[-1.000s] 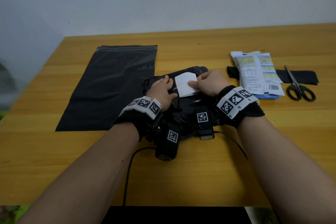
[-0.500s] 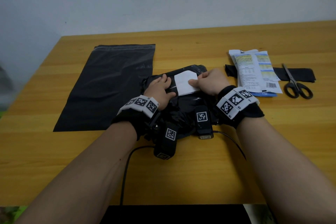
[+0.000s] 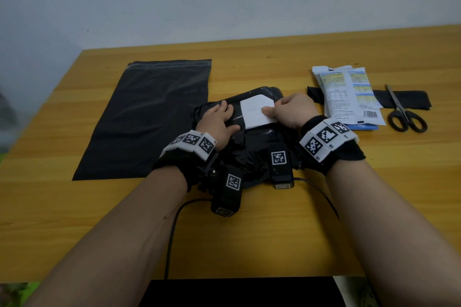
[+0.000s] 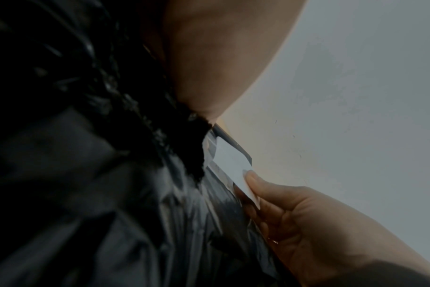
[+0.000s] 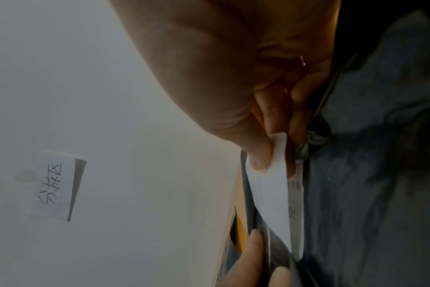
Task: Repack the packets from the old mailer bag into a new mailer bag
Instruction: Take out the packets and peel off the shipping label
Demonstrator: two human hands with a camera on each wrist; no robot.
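Note:
A crumpled black old mailer bag [image 3: 254, 154] lies at the table's middle, with a white label [image 3: 255, 112] on its top. My right hand [image 3: 287, 112] pinches the label's right edge [image 5: 273, 167] between thumb and fingers, the edge lifted off the bag. My left hand [image 3: 219, 122] presses flat on the bag left of the label, fingers straight. A flat black new mailer bag [image 3: 149, 119] lies to the left. A stack of white printed packets [image 3: 349, 97] sits on the right.
Black-handled scissors [image 3: 401, 112] lie at the far right on a cut black strip [image 3: 404, 98]. A cable [image 3: 174, 227] runs from the wrist cameras toward the table's near edge. A handwritten note [image 5: 54, 186] hangs on the wall.
Both hands stay on the old mailer bag. The right hand keeps its pinch on the label edge; little has visibly shifted apart from the head view's slight movement.

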